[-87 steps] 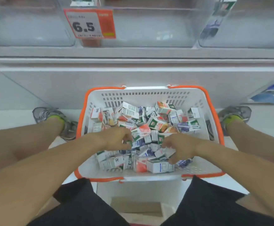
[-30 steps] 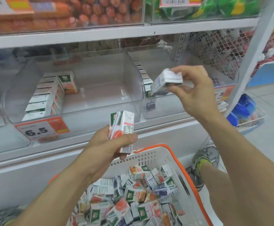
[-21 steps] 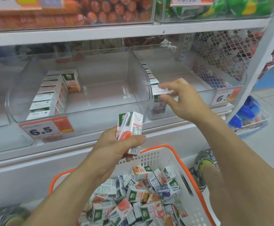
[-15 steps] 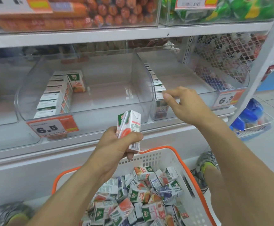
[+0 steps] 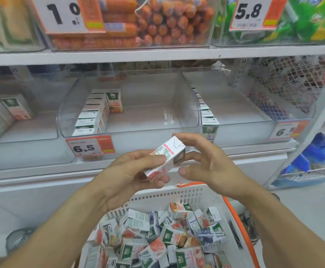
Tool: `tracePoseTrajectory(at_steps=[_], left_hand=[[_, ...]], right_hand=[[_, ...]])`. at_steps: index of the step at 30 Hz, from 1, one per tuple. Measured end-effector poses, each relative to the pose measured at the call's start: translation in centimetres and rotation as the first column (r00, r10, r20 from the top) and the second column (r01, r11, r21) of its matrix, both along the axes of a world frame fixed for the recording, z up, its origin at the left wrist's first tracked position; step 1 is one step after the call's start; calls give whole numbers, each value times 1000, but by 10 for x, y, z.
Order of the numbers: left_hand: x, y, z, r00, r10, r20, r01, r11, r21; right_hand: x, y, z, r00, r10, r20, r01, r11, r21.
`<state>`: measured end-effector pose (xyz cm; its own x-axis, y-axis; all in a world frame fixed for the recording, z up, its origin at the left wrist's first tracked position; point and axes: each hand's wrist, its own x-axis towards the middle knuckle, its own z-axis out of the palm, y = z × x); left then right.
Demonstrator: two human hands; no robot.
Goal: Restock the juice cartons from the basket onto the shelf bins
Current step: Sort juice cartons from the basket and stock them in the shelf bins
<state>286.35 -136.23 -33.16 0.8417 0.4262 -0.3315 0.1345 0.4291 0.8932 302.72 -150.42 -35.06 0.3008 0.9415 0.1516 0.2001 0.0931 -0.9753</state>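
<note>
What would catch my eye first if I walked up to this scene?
Mid-frame, the left hand grips a small juice carton tilted on its side, with the right hand curved beside it. Below sits a white basket heaped with more cartons. Behind, a clear bin holds one neat row along its left wall, above a 6.5 price tag.

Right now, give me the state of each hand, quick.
Left hand: grips a juice carton.
Right hand: open, fingers spread beside the carton, holding nothing.
</note>
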Motion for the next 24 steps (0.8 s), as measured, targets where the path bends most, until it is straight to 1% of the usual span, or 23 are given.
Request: tracePoseTrajectory(at_steps=[1, 3, 5, 8, 10, 12, 13, 14, 15, 16, 17, 19, 20, 22, 23, 24], left_hand=[[-5, 3, 3, 1000, -17, 14, 17, 1000, -12], [-16, 7, 6, 997, -78, 29, 77, 997, 12], [-28, 12, 6, 992, -124, 17, 123, 991, 61], [-47, 24, 4, 988, -144, -65, 154, 965, 214], [-63, 33, 7, 980, -154, -129, 190, 916, 354], [-84, 46, 13, 971, -159, -177, 224, 862, 454], [-96, 54, 17, 973, -131, -190, 213, 829, 517], [-107, 65, 19, 980, -59, -189, 164, 780, 604], [-120, 80, 20, 985, 63, -158, 67, 711, 700], [-133, 96, 22, 971, 220, -95, -63, 617, 785], [-147, 113, 21, 929, 369, -13, -182, 489, 853], [-177, 149, 15, 818, 556, 148, -311, 211, 927], [-193, 167, 7, 760, 614, 215, -349, 105, 931], [-220, 199, -11, 663, 686, 299, -371, -46, 928], [-229, 210, -19, 644, 697, 314, -344, -102, 933], [-237, 220, -27, 646, 697, 312, -303, -141, 943]], right_hand=[[-3, 2, 0, 1000, -1, -2, 1, 1000, 8], [-13, 8, -1, 999, -16, -41, 17, 999, 35], [-25, 15, -1, 991, -3, -137, 12, 998, 60], [-44, 28, -4, 972, -1, -233, 12, 999, 50], [-59, 40, -8, 975, -5, -223, 12, 999, 32], [-81, 55, -11, 989, -31, -143, 35, 999, 28], [-93, 65, -12, 994, -59, -95, 63, 997, 39], [-106, 76, -11, 995, -88, -52, 91, 994, 57], [-119, 88, -9, 994, -108, -23, 110, 991, 79], [-132, 103, -5, 993, -120, -7, 120, 987, 105], [-144, 120, 1, 992, -126, 2, 124, 983, 136], [-165, 160, 15, 992, -121, 46, 110, 973, 202], [-175, 182, 22, 990, -118, 82, 96, 968, 233], [-192, 229, 35, 971, -144, 189, 84, 952, 294], [-200, 254, 41, 954, -167, 248, 81, 943, 322], [-207, 280, 45, 935, -186, 302, 77, 938, 339]])
